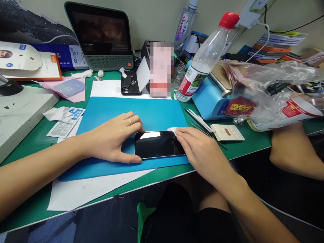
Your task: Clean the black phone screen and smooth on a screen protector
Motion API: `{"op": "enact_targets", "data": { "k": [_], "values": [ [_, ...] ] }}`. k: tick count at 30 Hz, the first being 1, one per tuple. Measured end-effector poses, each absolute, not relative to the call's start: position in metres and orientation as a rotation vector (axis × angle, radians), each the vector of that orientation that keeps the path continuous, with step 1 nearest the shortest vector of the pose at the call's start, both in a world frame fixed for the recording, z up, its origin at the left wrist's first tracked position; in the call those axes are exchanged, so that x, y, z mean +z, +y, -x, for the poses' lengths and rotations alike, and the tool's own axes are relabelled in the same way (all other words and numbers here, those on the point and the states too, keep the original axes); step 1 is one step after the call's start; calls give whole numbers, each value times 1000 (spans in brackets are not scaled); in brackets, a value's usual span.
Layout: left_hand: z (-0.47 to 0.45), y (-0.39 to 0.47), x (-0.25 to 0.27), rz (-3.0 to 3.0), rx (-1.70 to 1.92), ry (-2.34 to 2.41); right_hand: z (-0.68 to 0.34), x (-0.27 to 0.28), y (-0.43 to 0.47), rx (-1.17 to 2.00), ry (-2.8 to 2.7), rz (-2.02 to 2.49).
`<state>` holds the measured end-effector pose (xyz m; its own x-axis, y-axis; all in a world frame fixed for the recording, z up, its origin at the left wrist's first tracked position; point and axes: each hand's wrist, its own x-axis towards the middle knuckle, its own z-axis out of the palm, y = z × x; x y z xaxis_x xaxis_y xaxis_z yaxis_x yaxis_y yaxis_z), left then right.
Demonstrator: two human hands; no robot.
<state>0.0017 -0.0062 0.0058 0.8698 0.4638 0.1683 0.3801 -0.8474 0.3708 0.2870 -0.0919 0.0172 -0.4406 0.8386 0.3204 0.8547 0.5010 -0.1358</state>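
A smartphone [157, 145] with a dark, glossy screen lies face up on a blue work mat [106, 109]. My left hand [117, 138], a ring on one finger, holds the phone's left end, thumb on the near edge and fingers at the far edge. In my right hand [202, 145] a small white wipe [172, 130] is pinched and pressed at the upper right part of the screen. That hand covers the phone's right end. White paper [101, 189] shows from under the mat.
Behind the mat stand a smart display [101, 37] and a dark phone part [131, 82]. To the right are a red-capped bottle [199, 60], tweezers [202, 130], a small carton [227, 132] and a plastic bag [253, 87]. Another person's arm [293, 148] rests at the right edge.
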Motion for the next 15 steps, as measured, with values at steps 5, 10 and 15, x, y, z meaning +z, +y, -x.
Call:
{"op": "enact_targets", "data": {
  "k": [5, 10, 15],
  "values": [
    [-2, -6, 5, -2717, 354, 614, -287, 14, -118, -162, -2405, 1406],
    [-2, -6, 6, -2710, 342, 632, -281, 15, -102, -121, -2384, 1402],
    [-2, -6, 7, -2705, 352, 647, -275, 17, -101, -201, -2423, 1409]
  ]
}}
